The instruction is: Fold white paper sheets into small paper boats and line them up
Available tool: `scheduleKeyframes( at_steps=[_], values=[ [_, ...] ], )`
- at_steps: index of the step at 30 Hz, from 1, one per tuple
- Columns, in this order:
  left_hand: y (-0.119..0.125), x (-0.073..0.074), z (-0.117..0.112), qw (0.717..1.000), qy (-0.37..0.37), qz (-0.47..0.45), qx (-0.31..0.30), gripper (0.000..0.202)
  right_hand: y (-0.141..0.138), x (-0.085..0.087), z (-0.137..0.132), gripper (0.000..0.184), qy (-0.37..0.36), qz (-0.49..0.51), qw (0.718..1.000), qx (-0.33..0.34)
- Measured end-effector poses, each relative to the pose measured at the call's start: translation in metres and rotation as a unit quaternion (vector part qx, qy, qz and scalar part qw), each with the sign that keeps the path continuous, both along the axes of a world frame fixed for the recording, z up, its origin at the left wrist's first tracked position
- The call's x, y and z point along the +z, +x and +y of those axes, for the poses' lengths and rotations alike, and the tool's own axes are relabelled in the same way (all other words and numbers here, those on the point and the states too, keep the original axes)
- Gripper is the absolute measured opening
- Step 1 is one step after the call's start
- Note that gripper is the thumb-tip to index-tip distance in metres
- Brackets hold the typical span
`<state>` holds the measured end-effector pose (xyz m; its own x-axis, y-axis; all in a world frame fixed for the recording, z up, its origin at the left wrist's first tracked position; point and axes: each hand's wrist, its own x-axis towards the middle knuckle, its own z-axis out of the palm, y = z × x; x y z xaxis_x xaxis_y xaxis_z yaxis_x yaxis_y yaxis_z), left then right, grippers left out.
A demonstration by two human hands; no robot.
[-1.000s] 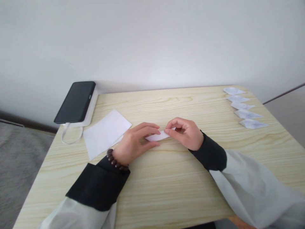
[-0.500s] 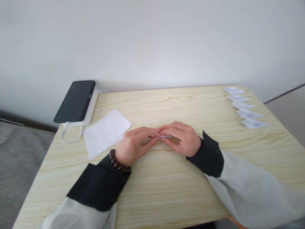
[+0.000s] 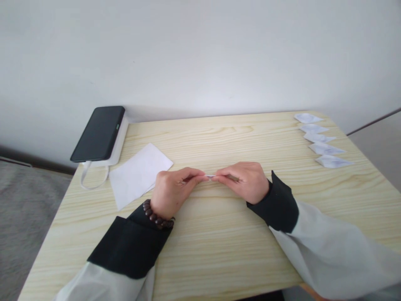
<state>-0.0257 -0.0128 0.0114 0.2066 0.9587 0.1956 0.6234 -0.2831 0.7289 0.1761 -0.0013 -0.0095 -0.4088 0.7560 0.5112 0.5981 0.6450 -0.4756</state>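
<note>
Between my two hands, over the middle of the table, is a small piece of folded white paper (image 3: 211, 176), mostly hidden by the fingers. My left hand (image 3: 177, 190) pinches one end of it between thumb and fingers. At the other end, the thumb and fingers of my right hand (image 3: 246, 179) are closed on it too. Only a thin strip of the paper shows between the fingertips. Flat white paper sheets (image 3: 138, 175) lie just beyond my left wrist, overlapping each other.
Several folded white paper boats (image 3: 333, 161) stand in a column at the table's far right. At the back left, a black device (image 3: 98, 133) rests on a white box (image 3: 120, 142), with a white cable (image 3: 94, 186) looping from it. A wall rises behind the wooden table (image 3: 200, 259).
Both hands have drawn slightly apart along the paper, from fingers gathered over it to a pinch at each end. The sheets and the paper boats have stayed in place.
</note>
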Motion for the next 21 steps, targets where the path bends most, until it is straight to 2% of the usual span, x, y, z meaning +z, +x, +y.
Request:
scheduleKeyframes(
  at_steps=[4,9,14,17,21],
  values=[
    [-0.001,0.002,0.0,0.999,-0.025,-0.008,0.021,0.017,0.002,0.001,0.001,0.021,-0.054,0.012,0.998,-0.001],
    [-0.002,0.002,0.003,0.995,-0.083,-0.043,0.026,0.023,0.006,0.002,0.006,0.017,-0.08,0.017,0.995,0.061],
    [-0.007,-0.002,0.009,0.981,-0.144,-0.118,-0.052,0.022,0.006,0.004,0.007,0.013,-0.136,0.068,0.987,0.059],
    [-0.008,-0.005,0.012,0.983,-0.127,-0.107,-0.082,0.024,0.005,0.004,0.007,0.01,-0.152,0.099,0.982,0.061],
    [-0.005,-0.007,0.011,0.993,-0.053,-0.044,-0.101,0.032,0.004,0.002,0.005,0.008,-0.091,0.071,0.991,0.063]
  ],
)
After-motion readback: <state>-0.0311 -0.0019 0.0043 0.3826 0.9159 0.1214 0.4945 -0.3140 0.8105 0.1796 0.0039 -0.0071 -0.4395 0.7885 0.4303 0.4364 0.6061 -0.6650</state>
